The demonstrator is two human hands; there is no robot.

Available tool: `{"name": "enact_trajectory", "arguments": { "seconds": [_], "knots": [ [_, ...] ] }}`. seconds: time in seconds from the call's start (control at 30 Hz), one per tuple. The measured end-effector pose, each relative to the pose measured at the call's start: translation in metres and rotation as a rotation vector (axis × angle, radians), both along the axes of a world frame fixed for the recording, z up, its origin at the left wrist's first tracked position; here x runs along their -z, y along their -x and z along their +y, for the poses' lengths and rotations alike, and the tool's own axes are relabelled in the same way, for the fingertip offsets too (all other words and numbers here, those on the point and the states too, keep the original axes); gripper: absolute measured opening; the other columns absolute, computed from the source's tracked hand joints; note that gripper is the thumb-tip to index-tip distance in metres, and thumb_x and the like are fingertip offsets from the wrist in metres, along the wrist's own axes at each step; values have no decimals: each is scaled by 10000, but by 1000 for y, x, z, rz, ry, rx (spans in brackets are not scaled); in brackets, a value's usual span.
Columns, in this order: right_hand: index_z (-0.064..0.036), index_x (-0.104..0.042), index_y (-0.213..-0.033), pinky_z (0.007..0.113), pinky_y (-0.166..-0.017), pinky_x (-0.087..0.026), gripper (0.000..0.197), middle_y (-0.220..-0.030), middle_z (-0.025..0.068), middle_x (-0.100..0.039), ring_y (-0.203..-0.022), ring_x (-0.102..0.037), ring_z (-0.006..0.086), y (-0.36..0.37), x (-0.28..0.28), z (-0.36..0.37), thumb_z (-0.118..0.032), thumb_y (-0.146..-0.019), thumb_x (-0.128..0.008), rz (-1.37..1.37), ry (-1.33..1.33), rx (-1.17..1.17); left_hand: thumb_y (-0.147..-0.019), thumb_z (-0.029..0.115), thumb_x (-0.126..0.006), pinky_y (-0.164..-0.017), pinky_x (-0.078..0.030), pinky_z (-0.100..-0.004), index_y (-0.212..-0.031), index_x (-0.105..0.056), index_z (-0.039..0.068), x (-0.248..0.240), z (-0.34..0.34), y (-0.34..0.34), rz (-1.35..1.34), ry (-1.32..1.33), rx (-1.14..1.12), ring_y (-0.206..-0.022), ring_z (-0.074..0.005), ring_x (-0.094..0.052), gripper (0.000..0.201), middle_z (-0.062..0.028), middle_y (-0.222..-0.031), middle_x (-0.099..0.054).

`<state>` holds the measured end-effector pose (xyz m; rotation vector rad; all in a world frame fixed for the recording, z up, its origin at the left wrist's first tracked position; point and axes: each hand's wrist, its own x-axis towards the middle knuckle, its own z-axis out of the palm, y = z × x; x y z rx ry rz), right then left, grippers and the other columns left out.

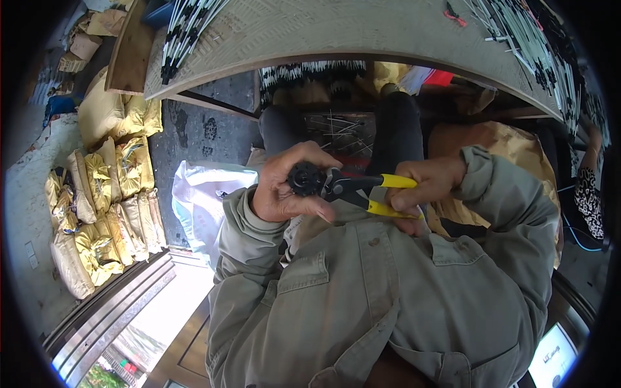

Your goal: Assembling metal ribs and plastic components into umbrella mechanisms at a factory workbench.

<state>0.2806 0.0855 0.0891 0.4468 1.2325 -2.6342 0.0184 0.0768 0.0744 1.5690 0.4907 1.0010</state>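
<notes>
A black round part with a notched rim [305, 178] rests in my left hand [275, 194], whose fingers and thumb curl closed around it. My right hand [427, 183] is wrapped round the yellow handles of a pair of cutting pliers [392, 181]. The handles are spread apart, and the dark jaws reach the right edge of the black part. Whether the jaws bite on anything is too small to tell. Both hands are above my lap, in front of my shirt.
A worktable [278, 39] curves across the far side, bearing bundles of thin white rods with black ends [187, 35]. Yellow and tan sacks [107, 220] are stacked at left. A white plastic bag [204, 200] lies nearer; a brown paper sack [479, 139] stands right. Another person's arm [590, 155] shows far right.
</notes>
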Motion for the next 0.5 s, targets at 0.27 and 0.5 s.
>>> {"name": "enact_trajectory", "arguments": {
  "seconds": [0.27, 0.5],
  "knots": [
    [-17, -496, -646, 259, -558, -472, 425, -701, 93, -583, -615, -581, 137, 12, 14, -22, -333, -929, -470, 83, -88, 179, -560, 354, -829, -641, -423, -251, -949, -582, -24, -1, 4, 3, -53, 87, 83, -720, -143, -556, 596, -78, -842, -586],
    [-33, -508, -680, 219, -475, -369, 386, -596, 19, -523, -485, -462, 62, 21, 6, -43, -303, -947, -445, 50, -246, 327, -596, 291, -829, -669, -426, -250, -958, -573, -21, 0, 6, 6, -132, 40, 167, -769, -132, -557, 542, -76, -873, -593]
  ]
}}
